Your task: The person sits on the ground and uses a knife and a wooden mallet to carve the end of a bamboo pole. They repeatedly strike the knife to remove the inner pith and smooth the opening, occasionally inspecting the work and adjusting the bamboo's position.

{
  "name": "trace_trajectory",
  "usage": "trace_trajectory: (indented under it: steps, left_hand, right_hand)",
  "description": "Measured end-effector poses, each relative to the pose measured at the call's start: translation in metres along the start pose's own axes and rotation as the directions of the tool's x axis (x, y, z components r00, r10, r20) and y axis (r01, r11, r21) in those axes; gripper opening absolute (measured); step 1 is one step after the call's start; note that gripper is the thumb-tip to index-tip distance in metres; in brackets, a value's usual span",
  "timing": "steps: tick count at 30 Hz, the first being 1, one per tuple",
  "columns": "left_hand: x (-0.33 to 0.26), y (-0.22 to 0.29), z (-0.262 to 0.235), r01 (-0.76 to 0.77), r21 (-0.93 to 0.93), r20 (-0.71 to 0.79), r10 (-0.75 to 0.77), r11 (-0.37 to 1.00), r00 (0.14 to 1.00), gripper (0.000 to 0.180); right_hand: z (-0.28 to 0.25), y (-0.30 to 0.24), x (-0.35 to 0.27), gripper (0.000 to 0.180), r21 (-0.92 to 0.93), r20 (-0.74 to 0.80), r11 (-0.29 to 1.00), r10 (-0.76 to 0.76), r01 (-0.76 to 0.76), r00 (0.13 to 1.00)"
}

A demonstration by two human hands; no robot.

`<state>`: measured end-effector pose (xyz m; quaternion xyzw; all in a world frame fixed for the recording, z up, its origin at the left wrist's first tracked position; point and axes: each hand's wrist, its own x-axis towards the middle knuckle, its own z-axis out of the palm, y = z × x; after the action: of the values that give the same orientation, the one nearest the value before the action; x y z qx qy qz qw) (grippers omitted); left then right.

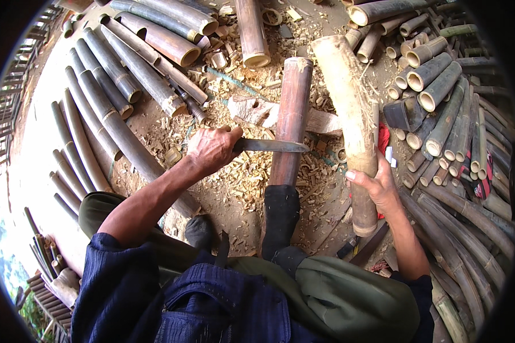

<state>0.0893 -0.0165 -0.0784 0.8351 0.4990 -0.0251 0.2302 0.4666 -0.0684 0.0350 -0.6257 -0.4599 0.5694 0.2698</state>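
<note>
knife (274,146) first: my left fingers (233,136) are closed tight round one end of it, and the blade crosses above the brown tube (294,97), touching or not i can't tell. my right fingers (365,181) clasp the pale tube (346,97) low down, just right of the brown one, which crosses a wood block (254,112), its near end at my black sock (281,208). shavings (243,180) lie around

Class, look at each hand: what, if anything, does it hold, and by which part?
The left hand holds a knife by its handle end, inside the fist. The right hand holds a thick pale club around its narrower near part.
</note>
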Motion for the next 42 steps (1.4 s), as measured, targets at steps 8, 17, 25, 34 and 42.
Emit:
trace_trajectory:
  steps: [8,17,25,34,42]
  left_hand:
    - [-0.005,-0.022,0.011,0.014,0.042,0.089,-0.018,0.999,0.996,0.015]
    - [0.005,0.001,0.005,0.063,0.057,0.077,-0.067,0.996,0.995,0.017]
    - [0.010,-0.008,0.009,0.086,0.079,0.151,-0.097,0.993,0.984,0.018]
    - [0.014,-0.006,0.004,0.061,0.101,0.163,-0.077,0.993,0.984,0.014]
    - [0.017,-0.012,0.011,0.074,0.056,0.054,-0.077,0.996,0.996,0.010]
  right_hand:
    - [-0.001,-0.023,0.001,0.069,-0.682,0.456,0.398,-0.425,0.614,0.782]
    - [-0.016,-0.001,0.037,0.063,-0.543,0.807,-0.079,-0.325,0.836,0.493]
    - [-0.004,0.006,0.047,0.045,-0.630,0.769,-0.174,-0.279,0.757,0.575]
    - [-0.002,0.008,0.040,0.055,-0.633,0.754,-0.087,-0.296,0.769,0.587]
    - [0.005,-0.004,0.045,0.049,-0.702,0.712,-0.233,-0.229,0.673,0.663]
